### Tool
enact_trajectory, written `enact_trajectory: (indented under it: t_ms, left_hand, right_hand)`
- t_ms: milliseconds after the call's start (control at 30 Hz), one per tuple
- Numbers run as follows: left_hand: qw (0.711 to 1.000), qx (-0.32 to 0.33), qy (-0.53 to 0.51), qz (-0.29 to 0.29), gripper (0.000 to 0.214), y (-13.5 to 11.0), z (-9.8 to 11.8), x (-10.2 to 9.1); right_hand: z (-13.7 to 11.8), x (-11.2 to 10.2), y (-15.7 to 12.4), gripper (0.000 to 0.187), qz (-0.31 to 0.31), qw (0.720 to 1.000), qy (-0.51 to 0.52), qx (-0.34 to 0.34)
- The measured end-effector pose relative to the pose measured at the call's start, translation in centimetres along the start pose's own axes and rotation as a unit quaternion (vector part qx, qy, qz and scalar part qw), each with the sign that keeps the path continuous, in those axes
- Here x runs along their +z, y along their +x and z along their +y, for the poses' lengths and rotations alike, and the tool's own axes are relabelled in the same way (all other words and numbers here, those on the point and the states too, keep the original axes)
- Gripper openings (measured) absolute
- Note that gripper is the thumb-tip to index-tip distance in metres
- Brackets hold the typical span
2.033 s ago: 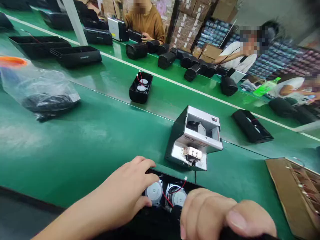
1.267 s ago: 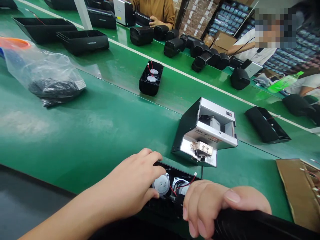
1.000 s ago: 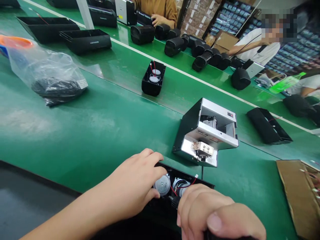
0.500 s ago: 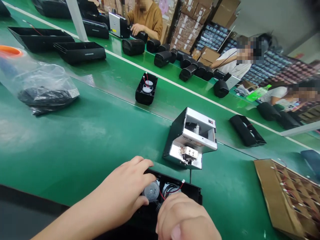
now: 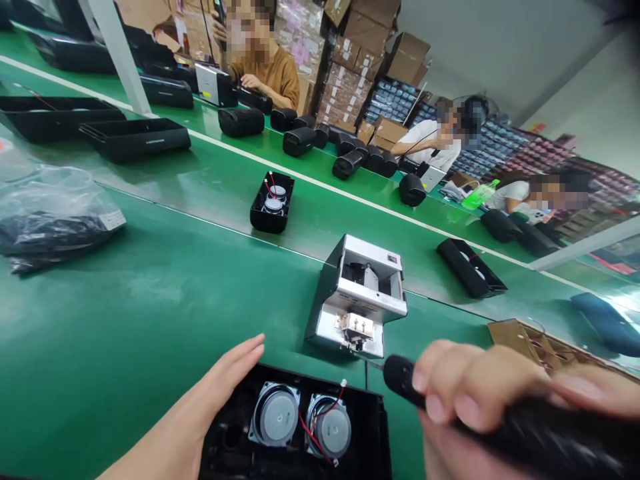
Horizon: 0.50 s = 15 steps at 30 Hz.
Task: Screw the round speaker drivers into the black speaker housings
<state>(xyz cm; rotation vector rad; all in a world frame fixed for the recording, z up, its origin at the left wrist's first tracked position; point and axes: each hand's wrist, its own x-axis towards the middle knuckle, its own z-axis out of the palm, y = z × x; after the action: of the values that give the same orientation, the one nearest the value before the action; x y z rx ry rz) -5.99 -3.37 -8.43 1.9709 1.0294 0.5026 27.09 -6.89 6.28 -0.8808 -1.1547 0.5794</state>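
The person's right hand (image 5: 495,380) was clamped round a black, cylindrical-handled screwdriver (image 5: 565,433), its thin metal shaft pointing at the front of a silver-and-black, box-shaped metal machine (image 5: 373,303) — whether the tip touched it, I could not tell. The left hand (image 5: 215,390), fingers straight and closed on nothing, lay along the left end of an open, black, oblong casing (image 5: 370,433), which sat on the glossy green tabletop (image 5: 150,333) just before the machine, holding two round, silver-grey metal speakers (image 5: 277,417).
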Motion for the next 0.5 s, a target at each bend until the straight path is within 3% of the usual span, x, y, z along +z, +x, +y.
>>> enact_trajectory:
  t_ms: [67, 200, 367, 500]
  left_hand:
    - [1.000, -0.002, 0.017, 0.004, 0.154, -0.6, -1.2, 0.8]
    - [0.999, 0.030, 0.030, 0.006, 0.133, -0.5, -1.6, 1.7]
    - [0.999, 0.027, 0.019, -0.009, 0.135, 0.8, 0.0, 1.6]
    - [1.000, 0.021, 0.011, -0.018, 0.138, 1.1, 0.5, 1.9]
  right_hand:
    - [0.6, 1.6, 1.1, 0.034, 0.033, 0.998, -0.002, -0.060]
    - [2.5, 3.8, 2.3, 0.050, -0.032, 0.998, -0.011, -0.045]
    - [4.0, 3.2, 3.9, 0.075, 0.015, 0.999, 0.050, 0.014]
    - [3.6, 2.3, 3.5, 0.083, -0.002, 0.995, 0.078, 0.066]
